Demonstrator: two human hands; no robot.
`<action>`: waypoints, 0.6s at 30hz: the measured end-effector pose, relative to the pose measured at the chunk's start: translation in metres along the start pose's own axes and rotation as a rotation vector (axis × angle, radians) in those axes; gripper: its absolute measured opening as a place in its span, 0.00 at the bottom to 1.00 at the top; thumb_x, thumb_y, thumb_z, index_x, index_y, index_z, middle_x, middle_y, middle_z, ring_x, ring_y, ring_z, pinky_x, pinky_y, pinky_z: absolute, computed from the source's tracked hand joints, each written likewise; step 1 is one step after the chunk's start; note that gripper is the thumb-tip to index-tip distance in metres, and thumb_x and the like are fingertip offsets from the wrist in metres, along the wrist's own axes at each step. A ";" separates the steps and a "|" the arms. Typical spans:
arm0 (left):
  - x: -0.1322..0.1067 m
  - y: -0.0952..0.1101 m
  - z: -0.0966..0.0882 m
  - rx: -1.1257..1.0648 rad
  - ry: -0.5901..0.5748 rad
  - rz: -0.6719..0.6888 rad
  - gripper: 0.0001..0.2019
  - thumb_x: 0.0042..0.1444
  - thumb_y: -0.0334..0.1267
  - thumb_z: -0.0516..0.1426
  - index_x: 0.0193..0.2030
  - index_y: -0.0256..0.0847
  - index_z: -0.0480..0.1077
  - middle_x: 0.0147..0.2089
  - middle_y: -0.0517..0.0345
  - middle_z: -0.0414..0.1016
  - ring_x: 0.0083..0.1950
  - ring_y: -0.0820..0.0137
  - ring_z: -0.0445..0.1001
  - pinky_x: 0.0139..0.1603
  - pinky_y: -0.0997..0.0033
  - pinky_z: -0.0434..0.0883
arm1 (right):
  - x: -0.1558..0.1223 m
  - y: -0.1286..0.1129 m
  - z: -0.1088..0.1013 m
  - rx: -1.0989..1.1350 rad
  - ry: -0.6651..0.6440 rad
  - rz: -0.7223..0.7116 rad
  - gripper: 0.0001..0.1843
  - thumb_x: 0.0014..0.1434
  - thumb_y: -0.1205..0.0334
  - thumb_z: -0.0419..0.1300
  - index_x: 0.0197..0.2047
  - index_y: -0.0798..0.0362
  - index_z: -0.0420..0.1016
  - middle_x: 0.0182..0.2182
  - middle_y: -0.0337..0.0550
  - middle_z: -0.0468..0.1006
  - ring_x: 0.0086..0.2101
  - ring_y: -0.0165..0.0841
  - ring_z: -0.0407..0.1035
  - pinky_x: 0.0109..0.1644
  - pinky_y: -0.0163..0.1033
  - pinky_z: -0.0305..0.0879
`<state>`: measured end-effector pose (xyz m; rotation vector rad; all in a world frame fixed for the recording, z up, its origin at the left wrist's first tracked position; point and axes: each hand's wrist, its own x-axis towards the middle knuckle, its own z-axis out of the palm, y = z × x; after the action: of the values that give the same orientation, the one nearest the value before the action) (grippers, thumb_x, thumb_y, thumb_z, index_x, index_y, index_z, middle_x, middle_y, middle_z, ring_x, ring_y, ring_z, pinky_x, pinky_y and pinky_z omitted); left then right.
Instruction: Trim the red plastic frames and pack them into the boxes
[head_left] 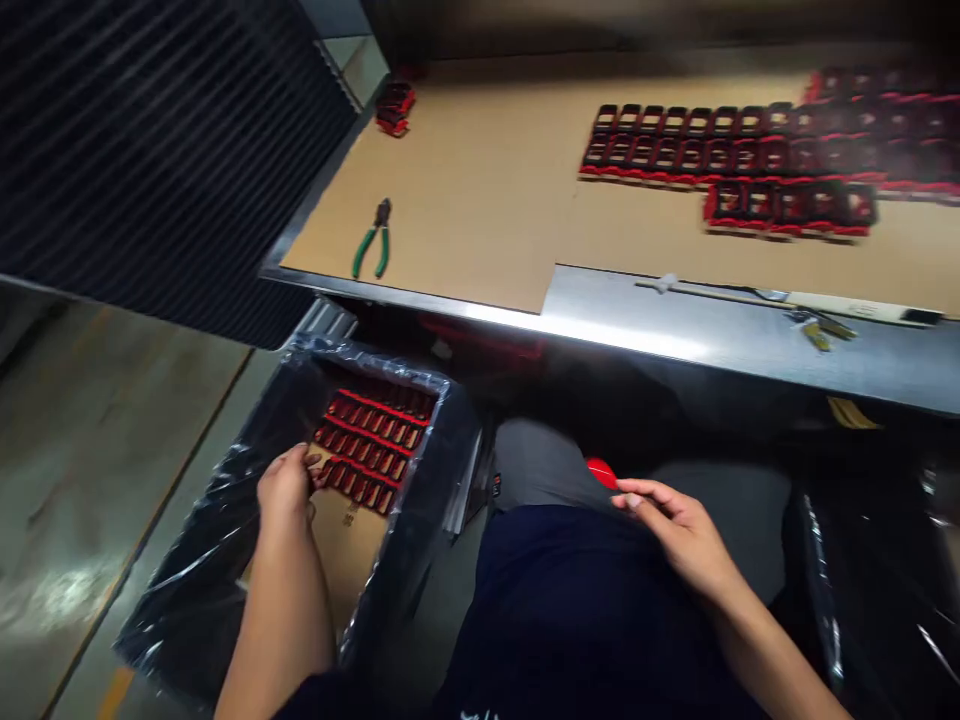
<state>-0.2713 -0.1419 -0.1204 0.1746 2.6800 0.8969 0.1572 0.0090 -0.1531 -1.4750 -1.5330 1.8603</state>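
My left hand (pixel 287 480) reaches into a plastic-lined bin (pixel 442 420) at the lower left. Its fingers are curled and closed at the left end of the nearest row of red-and-black plastic parts (pixel 360 484); they partly hide the part they grip. These parts stand in several rows on a cardboard sheet (pixel 349 550) inside the bin. Over my lap, my right hand (pixel 682 530) pinches a small red rounded piece (pixel 601 472) with a thin pale line on it, between thumb and fingertips. I cannot tell its exact kind.
Cardboard covers most of the metal-edged workbench (pixel 630 320). Rows of similar red-and-black parts (pixel 690 150) stand at right, with a small stack (pixel 394 108) at far left. Green-handled cutters (pixel 372 240) lie at left; a thin rod (pixel 712 293) lies along the front. Another lined bin (pixel 885 580) stands at lower right.
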 end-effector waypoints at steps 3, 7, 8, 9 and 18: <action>-0.070 0.034 0.054 -0.364 -0.247 0.065 0.17 0.61 0.52 0.51 0.44 0.42 0.71 0.36 0.56 0.76 0.36 0.67 0.76 0.36 0.65 0.77 | -0.001 -0.010 0.024 -0.072 -0.147 -0.120 0.20 0.60 0.48 0.62 0.49 0.54 0.79 0.38 0.50 0.85 0.40 0.40 0.80 0.49 0.47 0.75; -0.185 0.083 0.138 -1.040 -0.908 -0.074 0.16 0.55 0.53 0.61 0.40 0.42 0.70 0.33 0.58 0.76 0.38 0.63 0.80 0.43 0.55 0.78 | -0.003 -0.022 0.046 -0.143 -0.017 -0.352 0.26 0.53 0.56 0.67 0.55 0.51 0.72 0.39 0.45 0.83 0.35 0.35 0.77 0.44 0.42 0.76; -0.207 0.091 0.152 -1.055 -0.984 -0.096 0.16 0.56 0.53 0.61 0.40 0.42 0.69 0.36 0.56 0.77 0.42 0.60 0.81 0.43 0.54 0.78 | -0.003 -0.022 0.044 -0.165 0.091 -0.391 0.25 0.52 0.58 0.68 0.53 0.51 0.73 0.37 0.44 0.83 0.34 0.34 0.77 0.44 0.42 0.75; -0.225 0.096 0.161 -1.071 -1.049 -0.120 0.17 0.57 0.54 0.61 0.39 0.43 0.68 0.38 0.55 0.79 0.45 0.58 0.81 0.45 0.52 0.78 | -0.003 -0.022 0.039 -0.173 0.196 -0.411 0.21 0.52 0.59 0.67 0.50 0.51 0.74 0.35 0.43 0.82 0.33 0.34 0.76 0.43 0.42 0.75; -0.239 0.059 0.161 -0.507 -1.222 0.814 0.12 0.58 0.48 0.63 0.44 0.44 0.74 0.66 0.42 0.68 0.67 0.50 0.68 0.64 0.44 0.68 | -0.010 -0.013 -0.027 0.148 0.207 -0.232 0.10 0.54 0.61 0.65 0.39 0.54 0.84 0.33 0.40 0.76 0.32 0.29 0.72 0.36 0.34 0.68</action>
<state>0.0081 -0.0537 -0.1470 1.2540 1.1673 1.1006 0.1790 0.0206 -0.1339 -1.3159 -1.3728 1.5972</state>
